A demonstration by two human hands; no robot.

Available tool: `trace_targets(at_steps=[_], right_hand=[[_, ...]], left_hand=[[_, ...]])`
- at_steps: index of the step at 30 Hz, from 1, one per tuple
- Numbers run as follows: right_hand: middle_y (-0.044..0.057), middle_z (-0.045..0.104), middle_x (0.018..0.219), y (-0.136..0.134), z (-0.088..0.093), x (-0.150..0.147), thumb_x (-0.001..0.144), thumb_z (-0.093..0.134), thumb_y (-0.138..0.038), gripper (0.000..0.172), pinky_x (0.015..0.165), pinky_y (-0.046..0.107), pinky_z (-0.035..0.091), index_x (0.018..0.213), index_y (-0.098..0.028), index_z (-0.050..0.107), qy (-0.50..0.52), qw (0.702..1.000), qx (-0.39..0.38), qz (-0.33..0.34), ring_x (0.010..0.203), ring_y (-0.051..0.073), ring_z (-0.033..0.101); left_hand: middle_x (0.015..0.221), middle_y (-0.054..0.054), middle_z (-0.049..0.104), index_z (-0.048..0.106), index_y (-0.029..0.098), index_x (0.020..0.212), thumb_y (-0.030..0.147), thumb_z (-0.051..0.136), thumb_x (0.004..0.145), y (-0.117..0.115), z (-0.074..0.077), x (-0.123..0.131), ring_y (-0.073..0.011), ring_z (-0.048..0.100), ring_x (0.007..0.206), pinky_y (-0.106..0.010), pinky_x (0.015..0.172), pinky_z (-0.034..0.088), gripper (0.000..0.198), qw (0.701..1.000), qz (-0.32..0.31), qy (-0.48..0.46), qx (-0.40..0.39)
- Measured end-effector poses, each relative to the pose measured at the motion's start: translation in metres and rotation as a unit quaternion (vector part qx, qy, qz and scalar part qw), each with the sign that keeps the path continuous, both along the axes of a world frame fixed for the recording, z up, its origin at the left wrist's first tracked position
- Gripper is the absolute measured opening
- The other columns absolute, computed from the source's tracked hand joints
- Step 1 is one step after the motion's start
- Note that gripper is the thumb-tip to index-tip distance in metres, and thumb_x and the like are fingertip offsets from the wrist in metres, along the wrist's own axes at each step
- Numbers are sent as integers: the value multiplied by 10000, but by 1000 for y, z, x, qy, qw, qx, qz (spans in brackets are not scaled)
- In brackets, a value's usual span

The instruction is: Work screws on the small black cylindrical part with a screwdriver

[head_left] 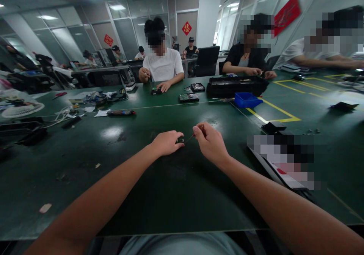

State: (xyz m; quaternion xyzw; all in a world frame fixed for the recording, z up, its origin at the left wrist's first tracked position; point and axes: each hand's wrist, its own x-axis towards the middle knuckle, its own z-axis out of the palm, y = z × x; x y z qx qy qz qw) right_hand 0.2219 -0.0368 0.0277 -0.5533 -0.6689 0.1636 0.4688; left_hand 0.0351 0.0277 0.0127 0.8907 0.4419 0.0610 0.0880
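Observation:
My left hand point(168, 142) rests at the middle of the green table, its fingers closed around a small dark part point(179, 140). Most of that part is hidden by the fingers, so its kind does not show. Just to the right, my right hand point(209, 141) grips a screwdriver point(190, 137) with a reddish handle. The thin shaft slants down to the left, and its tip is at or very near the dark part; whether they touch I cannot tell.
Across the table point(136, 179) a person in white point(167, 65) works on a hard drive. More hard drives point(189, 97), a long black casing point(236, 86) and a blue bin point(248, 100) stand beyond my hands. Cables point(105, 97) lie left; a pixelated flat item point(281, 164) lies right.

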Motion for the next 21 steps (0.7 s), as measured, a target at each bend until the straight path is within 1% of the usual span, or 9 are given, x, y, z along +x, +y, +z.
trace_targets(at_steps=[2, 4, 8, 10, 13, 16, 19, 20, 21], right_hand=[[20, 652, 708, 0, 0, 0, 976, 464, -392, 241, 624, 309, 403, 856, -221, 584, -3, 1000, -2, -1, 643, 188, 605], [22, 657, 714, 0, 1, 0, 976, 467, -385, 236, 632, 305, 408, 870, -213, 590, -3, 1000, -2, 0, 655, 187, 613], [19, 652, 715, 0, 1, 1, 980, 469, -380, 237, 627, 297, 408, 883, -204, 594, -5, 1000, -7, 6, 654, 180, 612], [20, 655, 723, 0, 1, 1, 983, 467, -386, 242, 622, 295, 407, 888, -203, 594, -3, 1000, -8, 10, 656, 179, 612], [23, 659, 737, 0, 1, 1, 988, 459, -393, 250, 620, 296, 410, 900, -201, 594, 2, 1000, -11, 17, 664, 180, 616], [21, 654, 731, -1, 1, 1, 989, 457, -388, 249, 625, 300, 411, 899, -200, 594, 2, 1000, -15, 18, 665, 180, 616], [24, 657, 741, -1, 0, 1, 989, 458, -396, 256, 640, 307, 417, 904, -199, 597, 3, 1000, -17, 18, 678, 183, 620], [25, 657, 744, -1, 0, 1, 989, 456, -399, 259, 642, 308, 418, 907, -199, 599, 3, 1000, -18, 19, 681, 184, 620], [25, 657, 745, 0, 0, 1, 990, 455, -399, 260, 642, 308, 419, 908, -200, 600, 3, 1000, -19, 19, 682, 184, 620]], left_hand=[[1055, -99, 670, 674, 230, 1109, 411, 570, 912, 2, 0, 2, -276, 643, 933, -351, 761, 491, 287, 1000, -11, 27, -4], [1046, -87, 679, 676, 223, 1061, 405, 548, 921, 3, 2, 1, -259, 639, 928, -343, 768, 480, 263, 1000, -13, 17, -22], [1040, -64, 686, 656, 216, 1060, 429, 562, 900, 12, 6, -14, -226, 631, 920, -331, 793, 465, 282, 990, 12, -121, -75], [967, -59, 674, 640, 196, 1029, 403, 589, 868, 19, 8, -28, -194, 621, 806, -310, 723, 462, 267, 970, 51, -215, -100], [813, -24, 612, 605, 176, 1051, 315, 590, 825, 29, 13, -58, -130, 523, 593, -258, 559, 396, 266, 903, 131, -377, -159], [750, -6, 540, 598, 153, 1024, 267, 551, 817, 33, 22, -98, -107, 459, 535, -232, 481, 317, 241, 798, 196, -533, -201], [718, 9, 500, 560, 144, 920, 252, 541, 868, 28, 35, -143, -101, 443, 545, -229, 498, 329, 122, 695, 268, -634, -209], [710, 16, 500, 541, 147, 894, 245, 551, 881, 25, 39, -158, -98, 438, 551, -227, 517, 344, 100, 668, 302, -651, -196], [710, 24, 499, 522, 150, 887, 228, 539, 899, 20, 42, -173, -95, 436, 562, -227, 542, 363, 81, 659, 319, -655, -185]])
